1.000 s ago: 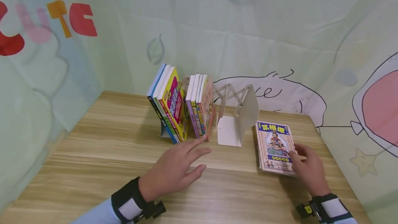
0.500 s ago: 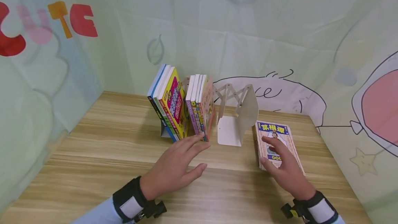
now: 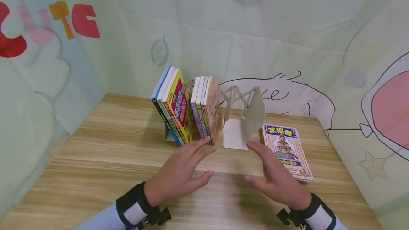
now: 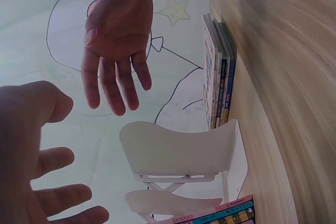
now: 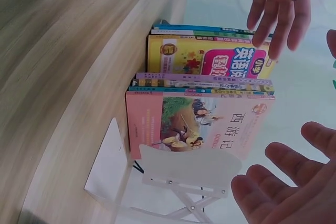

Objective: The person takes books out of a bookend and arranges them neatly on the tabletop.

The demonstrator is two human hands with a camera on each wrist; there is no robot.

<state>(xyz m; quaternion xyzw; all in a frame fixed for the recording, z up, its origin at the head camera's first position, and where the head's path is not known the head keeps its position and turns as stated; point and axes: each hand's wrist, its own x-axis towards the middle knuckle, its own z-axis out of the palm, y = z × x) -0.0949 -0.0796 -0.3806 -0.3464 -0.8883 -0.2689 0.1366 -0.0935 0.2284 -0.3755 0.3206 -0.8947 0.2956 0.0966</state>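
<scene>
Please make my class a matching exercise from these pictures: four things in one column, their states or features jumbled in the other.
Column 1
1. Yellow book
2. Pile of books
3. White bookend plate
4. Left hand

Column 2
A. Fingers apart
B. Lying flat
C. Bears a magenta panel
D. Standing upright, unprinted

Pairs: 1-C, 2-B, 3-D, 4-A

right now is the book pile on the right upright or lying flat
Lying flat: the book pile rests cover-up on the table.
</scene>
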